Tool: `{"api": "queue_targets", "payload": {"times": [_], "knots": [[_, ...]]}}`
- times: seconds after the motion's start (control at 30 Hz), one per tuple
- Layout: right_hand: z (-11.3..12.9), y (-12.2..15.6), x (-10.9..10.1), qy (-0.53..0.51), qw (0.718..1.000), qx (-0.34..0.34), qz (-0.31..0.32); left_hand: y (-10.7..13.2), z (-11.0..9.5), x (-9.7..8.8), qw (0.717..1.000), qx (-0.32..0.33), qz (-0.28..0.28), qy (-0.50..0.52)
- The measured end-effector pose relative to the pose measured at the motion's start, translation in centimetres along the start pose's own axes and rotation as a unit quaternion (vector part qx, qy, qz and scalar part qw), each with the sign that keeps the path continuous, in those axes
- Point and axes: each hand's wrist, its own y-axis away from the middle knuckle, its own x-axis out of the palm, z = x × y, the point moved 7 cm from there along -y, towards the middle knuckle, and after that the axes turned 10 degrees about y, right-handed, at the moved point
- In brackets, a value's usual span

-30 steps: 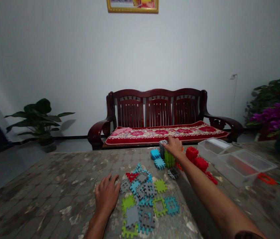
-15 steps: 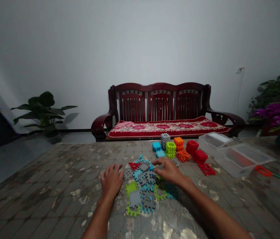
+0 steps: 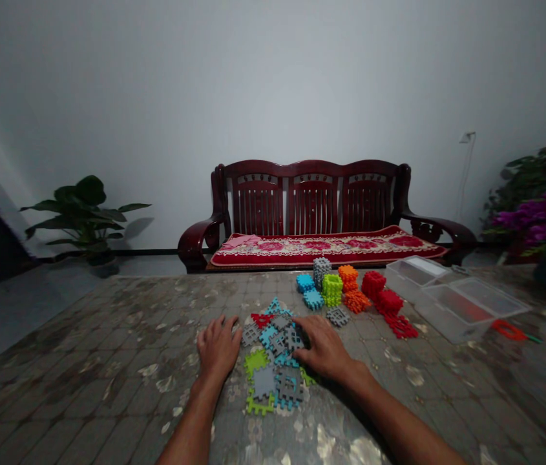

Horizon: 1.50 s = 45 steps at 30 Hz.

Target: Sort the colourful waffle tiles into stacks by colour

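Observation:
A pile of flat, notched interlocking tiles lies before me: grey tiles (image 3: 263, 381), green tiles (image 3: 256, 361), blue tiles (image 3: 273, 306) and a red tile (image 3: 262, 320). Flat on the table to the pile's left rests my left hand (image 3: 219, 349), its fingers loosely spread and holding nothing. My right hand (image 3: 325, 347) is at the pile's right side, thumb and forefinger bent round the edges of a dark grey tile (image 3: 293, 338). It partly covers the tiles beneath; its other fingers are hidden.
Sorted stacks stand farther back: blue (image 3: 312, 298), grey (image 3: 322, 271), green (image 3: 332, 290), orange (image 3: 349, 278) and red (image 3: 374, 284). A lone grey tile stack (image 3: 337, 316) lies before them. Right of these are a clear plastic box (image 3: 466, 310) and an orange-handled tool (image 3: 509, 330).
My right hand has moved slightly down and closed in on the dark grey tile, now covering more of the pile's right side. My left hand has stayed in place.

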Motion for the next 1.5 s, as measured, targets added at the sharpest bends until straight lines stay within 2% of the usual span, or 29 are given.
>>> {"api": "queue_targets", "payload": {"times": [0.07, 0.2, 0.3, 0.37, 0.47, 0.57, 0.7, 0.9, 1.1, 1.2, 1.33, 1.5], "knots": [[-1.1, 0.0, -0.9, -0.015, 0.999, 0.006, -0.032, 0.0, 0.0, 0.0, 1.000, 0.001, 0.002, -0.001], [-5.0, 0.2, -2.5, -0.018, 0.995, 0.057, -0.079, -0.1, 0.0, 0.0, 1.000, 0.000, 0.010, 0.000], [-7.4, 0.7, -2.6, -0.003, 0.992, 0.090, -0.088, -0.1, 0.0, 0.1, 1.000, 0.001, 0.010, -0.004], [-8.2, 0.9, -2.4, 0.004, 0.991, 0.095, -0.095, -0.2, 0.1, 0.1, 1.000, 0.003, 0.010, -0.010], [-8.7, 1.2, -2.4, 0.024, 0.987, 0.106, -0.115, -0.3, 0.2, 0.2, 1.000, 0.004, 0.010, -0.019], [-9.0, 1.6, -3.0, 0.069, 0.976, 0.159, -0.131, -0.4, 0.2, 0.3, 1.000, 0.003, 0.011, -0.020], [-8.5, 1.8, -3.3, 0.135, 0.963, 0.206, -0.113, -0.4, 0.4, 0.4, 1.000, 0.007, 0.001, -0.013], [-7.1, 1.6, -2.7, 0.204, 0.953, 0.209, -0.077, -0.5, 0.6, 0.7, 1.000, 0.012, -0.006, -0.007], [-7.4, 1.7, -2.6, 0.223, 0.952, 0.204, -0.057, -0.5, 0.4, 0.6, 1.000, 0.010, 0.007, -0.010], [-7.8, 1.9, -2.6, 0.215, 0.952, 0.202, -0.077, -0.5, 0.4, 0.5, 1.000, 0.013, 0.001, -0.012], [-8.7, 2.2, -3.4, 0.172, 0.949, 0.228, -0.135, -0.5, 0.6, 0.7, 1.000, 0.010, -0.004, -0.014], [-9.7, 0.7, -6.5, 0.099, 0.942, 0.250, -0.202, -0.6, 0.7, 0.8, 1.000, 0.010, -0.012, -0.010]]}}
